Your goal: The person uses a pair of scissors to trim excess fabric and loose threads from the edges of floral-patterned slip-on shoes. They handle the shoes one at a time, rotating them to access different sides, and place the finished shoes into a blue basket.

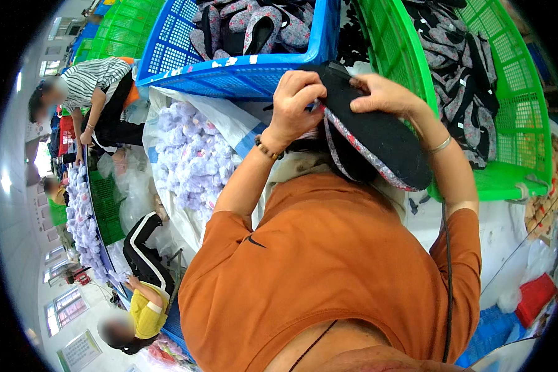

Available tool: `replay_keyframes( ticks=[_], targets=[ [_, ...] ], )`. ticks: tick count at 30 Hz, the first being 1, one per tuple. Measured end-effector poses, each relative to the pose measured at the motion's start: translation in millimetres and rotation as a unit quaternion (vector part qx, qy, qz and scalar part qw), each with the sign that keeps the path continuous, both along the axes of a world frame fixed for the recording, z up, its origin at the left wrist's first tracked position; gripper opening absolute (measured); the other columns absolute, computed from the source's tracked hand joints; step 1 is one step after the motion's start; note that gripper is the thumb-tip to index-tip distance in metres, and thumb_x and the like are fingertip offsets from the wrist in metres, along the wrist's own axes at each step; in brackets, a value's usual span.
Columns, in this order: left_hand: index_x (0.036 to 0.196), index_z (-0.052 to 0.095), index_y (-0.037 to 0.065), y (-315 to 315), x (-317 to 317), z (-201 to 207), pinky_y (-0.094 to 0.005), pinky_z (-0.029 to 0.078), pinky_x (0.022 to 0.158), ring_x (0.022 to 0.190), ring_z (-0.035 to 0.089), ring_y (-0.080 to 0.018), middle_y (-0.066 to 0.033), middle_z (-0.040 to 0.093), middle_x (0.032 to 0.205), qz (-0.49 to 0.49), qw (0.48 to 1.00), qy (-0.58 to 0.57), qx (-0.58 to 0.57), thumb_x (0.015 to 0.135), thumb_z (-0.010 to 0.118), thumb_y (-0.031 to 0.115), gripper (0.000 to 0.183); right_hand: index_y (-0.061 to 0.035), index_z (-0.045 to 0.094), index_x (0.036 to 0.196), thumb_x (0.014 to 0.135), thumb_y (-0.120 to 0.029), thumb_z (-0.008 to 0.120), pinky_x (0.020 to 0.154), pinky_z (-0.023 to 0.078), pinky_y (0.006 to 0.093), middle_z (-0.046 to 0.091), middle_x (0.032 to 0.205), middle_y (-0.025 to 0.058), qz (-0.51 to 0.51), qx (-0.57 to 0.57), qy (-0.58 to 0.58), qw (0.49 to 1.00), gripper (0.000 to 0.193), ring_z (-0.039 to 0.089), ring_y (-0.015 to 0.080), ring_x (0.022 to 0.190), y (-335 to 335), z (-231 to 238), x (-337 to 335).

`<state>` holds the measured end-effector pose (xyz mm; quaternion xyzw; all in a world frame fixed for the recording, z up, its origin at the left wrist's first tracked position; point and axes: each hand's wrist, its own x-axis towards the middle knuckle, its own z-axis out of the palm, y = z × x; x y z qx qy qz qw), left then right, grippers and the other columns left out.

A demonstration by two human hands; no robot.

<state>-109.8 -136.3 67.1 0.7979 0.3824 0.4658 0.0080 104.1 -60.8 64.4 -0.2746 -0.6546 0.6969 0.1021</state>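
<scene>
In front of my chest is a black-soled slipper (387, 142) with a grey and red floral edge, its sole turned up. My right hand (384, 96) grips it, the thumb pressed on the sole and the other fingers hidden behind. My left hand (294, 105) is closed in a pinch at the slipper's floral edge near its far end; anything small between those fingertips is hidden. Below the sole, another black part with a floral rim (338, 152) shows; whether it is a second slipper I cannot tell.
A blue crate (242, 74) of floral slippers stands ahead, a green basket (521, 99) of more at the right. Left, a white sack (167, 204) holds fluffy lilac items. Two people (99, 77) (146, 304) are near a long table (96, 211) with similar items.
</scene>
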Motion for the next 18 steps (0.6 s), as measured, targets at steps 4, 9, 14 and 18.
replay_keyframes(
  ticks=[4, 9, 14, 18],
  targets=[
    [0.101, 0.056, 0.004, 15, -4, -28, -0.0342, 0.044, 0.079, 0.093, 0.053, -0.0280, -0.0120, 0.055, 0.103, 0.178, 0.979, -0.061, -0.076, 0.064, 0.073, 0.010, 0.041, 0.0028, 0.059, 0.099, 0.068, -0.022, 0.077, 0.066, 0.048, 0.0221, 0.062, 0.086, 0.0044, -0.111, 0.007, 0.036, 0.993, 0.044, 0.057, 0.0086, 0.074, 0, 17, 8],
    [0.103, 0.061, 0.001, -9, -112, -221, -0.0367, 0.047, 0.077, 0.090, 0.059, -0.0307, -0.0188, 0.062, 0.099, 0.285, 0.798, -0.102, -0.521, 0.072, 0.068, 0.028, 0.042, 0.0019, 0.060, 0.097, 0.071, -0.020, 0.076, 0.067, 0.049, 0.0221, 0.063, 0.087, 0.0054, -0.092, -0.081, 0.030, 0.992, 0.038, 0.058, 0.0090, 0.074, 12, -8, -2],
    [0.106, 0.058, 0.002, -46, -148, -290, -0.0333, 0.044, 0.062, 0.065, 0.052, -0.0157, -0.0047, 0.059, 0.078, 0.333, 0.587, -0.282, -0.682, 0.082, 0.063, 0.016, 0.028, 0.0045, 0.055, 0.109, 0.068, -0.021, 0.077, 0.076, 0.048, 0.0244, 0.060, 0.096, 0.0055, -0.075, -0.053, -0.030, 0.995, 0.053, 0.056, 0.0106, 0.084, 11, -25, -12],
    [0.109, 0.058, -0.001, -84, -171, -362, -0.0345, 0.047, 0.083, 0.100, 0.059, -0.0298, -0.0191, 0.062, 0.108, 0.332, 0.623, -0.056, -0.706, 0.068, 0.071, 0.023, 0.049, 0.0046, 0.051, 0.116, 0.068, -0.018, 0.076, 0.087, 0.043, 0.0264, 0.058, 0.107, 0.0064, -0.055, -0.033, -0.140, 0.988, 0.059, 0.052, 0.0119, 0.094, 15, -23, -17]
  ],
)
